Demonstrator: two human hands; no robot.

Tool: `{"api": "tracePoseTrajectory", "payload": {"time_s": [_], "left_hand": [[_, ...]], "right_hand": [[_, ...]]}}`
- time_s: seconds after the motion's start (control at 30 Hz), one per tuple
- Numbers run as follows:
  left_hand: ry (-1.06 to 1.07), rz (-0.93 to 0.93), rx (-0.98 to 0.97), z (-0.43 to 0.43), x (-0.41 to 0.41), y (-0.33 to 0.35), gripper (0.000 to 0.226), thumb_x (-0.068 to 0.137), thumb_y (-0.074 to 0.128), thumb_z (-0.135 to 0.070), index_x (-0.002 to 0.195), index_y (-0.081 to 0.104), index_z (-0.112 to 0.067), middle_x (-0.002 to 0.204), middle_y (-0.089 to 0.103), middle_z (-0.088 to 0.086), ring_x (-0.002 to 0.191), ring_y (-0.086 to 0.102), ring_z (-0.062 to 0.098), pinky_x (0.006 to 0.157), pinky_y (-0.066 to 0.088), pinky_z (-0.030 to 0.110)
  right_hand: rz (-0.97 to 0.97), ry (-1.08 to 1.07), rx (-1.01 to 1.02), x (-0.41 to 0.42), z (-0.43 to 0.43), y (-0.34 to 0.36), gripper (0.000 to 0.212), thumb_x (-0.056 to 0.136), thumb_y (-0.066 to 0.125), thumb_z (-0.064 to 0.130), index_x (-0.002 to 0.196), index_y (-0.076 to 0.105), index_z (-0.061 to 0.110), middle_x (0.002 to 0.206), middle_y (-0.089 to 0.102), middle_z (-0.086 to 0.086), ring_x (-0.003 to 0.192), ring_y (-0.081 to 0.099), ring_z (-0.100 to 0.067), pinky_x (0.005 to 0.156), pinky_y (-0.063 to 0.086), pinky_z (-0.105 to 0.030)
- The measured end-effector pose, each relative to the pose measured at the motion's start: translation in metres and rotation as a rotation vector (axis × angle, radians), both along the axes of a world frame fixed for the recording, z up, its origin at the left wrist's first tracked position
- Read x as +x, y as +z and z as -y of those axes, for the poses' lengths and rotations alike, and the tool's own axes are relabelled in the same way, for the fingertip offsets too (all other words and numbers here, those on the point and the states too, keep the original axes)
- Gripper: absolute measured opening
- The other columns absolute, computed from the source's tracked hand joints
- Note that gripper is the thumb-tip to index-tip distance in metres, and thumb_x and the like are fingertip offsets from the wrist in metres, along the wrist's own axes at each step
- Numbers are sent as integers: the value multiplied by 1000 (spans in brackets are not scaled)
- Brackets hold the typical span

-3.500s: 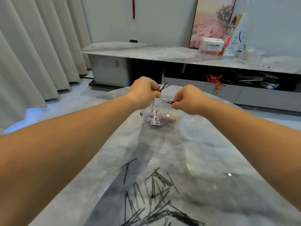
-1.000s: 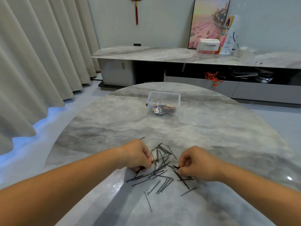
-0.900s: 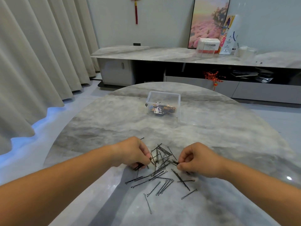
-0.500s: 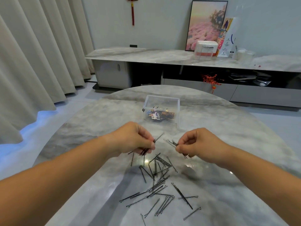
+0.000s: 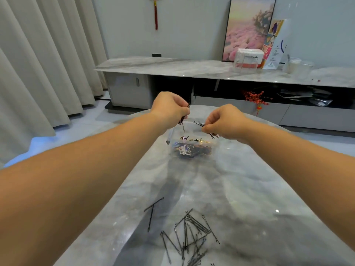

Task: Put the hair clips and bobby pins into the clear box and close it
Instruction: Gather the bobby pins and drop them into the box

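The clear box (image 5: 193,144) stands open at the far middle of the marble table, with coloured hair clips (image 5: 185,149) and some black pins inside. My left hand (image 5: 170,108) hovers just above the box's left side and pinches a small bunch of black bobby pins (image 5: 182,120) that hang down. My right hand (image 5: 225,121) is above the box's right side and pinches another bunch of bobby pins (image 5: 199,124). Several loose bobby pins (image 5: 189,233) lie scattered on the near part of the table. I cannot make out the box's lid.
The round marble table (image 5: 249,189) curves away at the far edge behind the box. Beyond it runs a long low cabinet (image 5: 172,67) with a picture, boxes and jars on top. Curtains (image 5: 38,64) hang at the left.
Both hands picked up bobby pins from the near pile and carried them forward and up; they now hang over the clear box. The view has tilted and moved closer to the box.
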State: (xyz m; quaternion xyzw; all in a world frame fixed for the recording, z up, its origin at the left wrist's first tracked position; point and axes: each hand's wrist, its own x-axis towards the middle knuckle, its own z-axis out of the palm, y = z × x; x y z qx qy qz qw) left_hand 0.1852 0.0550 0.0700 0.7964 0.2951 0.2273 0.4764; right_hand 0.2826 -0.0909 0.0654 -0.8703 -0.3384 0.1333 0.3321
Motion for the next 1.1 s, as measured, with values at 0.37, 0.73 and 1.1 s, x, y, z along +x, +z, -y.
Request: {"api": "tracePoseTrajectory", "payload": {"time_s": [0.37, 0.73, 1.1], "left_hand": [[-105, -216, 321, 4, 3, -28, 6, 82, 79, -19, 86, 76, -16, 73, 66, -5, 70, 61, 12, 70, 49, 25], [-236, -760, 324, 47, -132, -51, 48, 80, 67, -52, 111, 60, -14, 107, 60, 3, 101, 60, 24, 87, 52, 37], [-584, -846, 317, 102, -188, -67, 71, 75, 71, -58, 132, 47, -22, 124, 43, 0, 119, 46, 20, 103, 44, 38]], "right_hand": [[209, 49, -13, 10, -8, -25, 13, 80, 78, 28, 85, 77, 16, 82, 72, 1, 77, 65, -13, 64, 46, -24], [64, 452, -316, -102, 93, -47, 43, 82, 68, 50, 119, 65, 29, 111, 62, 14, 101, 57, -2, 86, 47, -19], [286, 645, -384, -163, 120, -77, 87, 62, 70, 71, 136, 44, 33, 123, 38, 7, 114, 35, -13, 100, 36, -29]]}}
